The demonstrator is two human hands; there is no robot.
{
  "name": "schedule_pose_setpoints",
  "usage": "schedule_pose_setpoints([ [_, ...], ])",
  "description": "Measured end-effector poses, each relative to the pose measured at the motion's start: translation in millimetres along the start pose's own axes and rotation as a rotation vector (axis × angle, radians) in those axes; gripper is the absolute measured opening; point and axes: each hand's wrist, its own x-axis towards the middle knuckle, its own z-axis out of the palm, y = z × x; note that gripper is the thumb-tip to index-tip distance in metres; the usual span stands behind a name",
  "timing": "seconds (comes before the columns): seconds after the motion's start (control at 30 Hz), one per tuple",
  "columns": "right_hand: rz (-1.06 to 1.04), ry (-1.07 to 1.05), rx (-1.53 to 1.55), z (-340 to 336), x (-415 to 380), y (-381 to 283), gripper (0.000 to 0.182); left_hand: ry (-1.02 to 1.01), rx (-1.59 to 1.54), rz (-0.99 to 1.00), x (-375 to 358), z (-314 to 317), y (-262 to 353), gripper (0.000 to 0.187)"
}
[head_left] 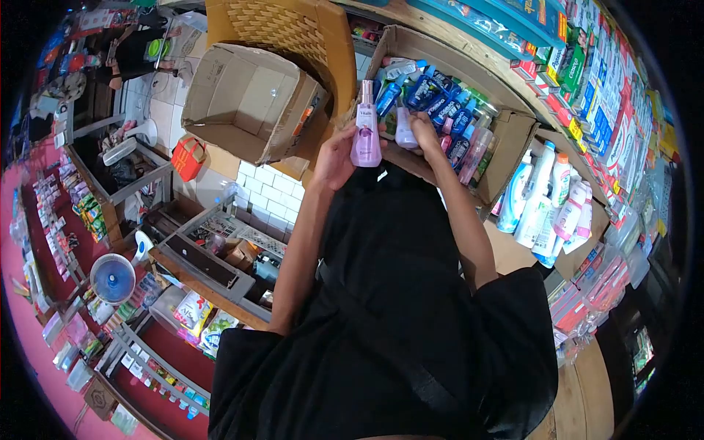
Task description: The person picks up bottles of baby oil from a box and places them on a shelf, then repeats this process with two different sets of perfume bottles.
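My left hand (338, 158) is closed around a purple Vitalis spray bottle (366, 139), held upright with its label toward me. To its right, my right hand (422, 132) grips a second, paler lilac bottle (404, 129), tilted and partly covered by my fingers. Both hands are over the near edge of an open cardboard box (510, 150). Inside the box lie many bottles, among them dark blue ones (423, 89) and slim pink ones (478, 152).
An open cardboard box (242, 84) rests on a woven yellow chair (275, 29) at left. White cleaner bottles (539, 209) stand in a box at right. Stacked toothpaste boxes (609, 103) line the right shelf. A fan (113, 279) and shop shelves fill the left.
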Motion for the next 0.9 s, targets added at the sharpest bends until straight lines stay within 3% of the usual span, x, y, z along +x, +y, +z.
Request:
schedule_pose_setpoints([
  [0.1,0.1,-0.076,0.377,-14,-42,-23,0.036,0.002,0.013,-0.004,-1,1,-2,0.046],
  [0.23,0.172,-0.409,0.65,-33,-68,-34,0.031,0.005,0.071,-0.003,-2,5,-8,0.047],
  [0.4,0.042,-0.54,0.829,-31,-97,-40,0.042,-0.013,0.118,-0.028,-4,12,-14,0.048],
  [0.5,-0.012,-0.428,0.851,-23,-110,-39,0.048,0.001,0.122,-0.045,-8,19,-15,0.048],
  [0.63,-0.04,-0.485,0.929,-14,-116,-31,0.051,-0.014,0.129,-0.028,-14,19,-21,0.047],
  [0.9,-0.204,-0.42,0.705,1,-148,-31,0.053,0.027,0.016,-0.003,-42,22,-27,0.044],
])
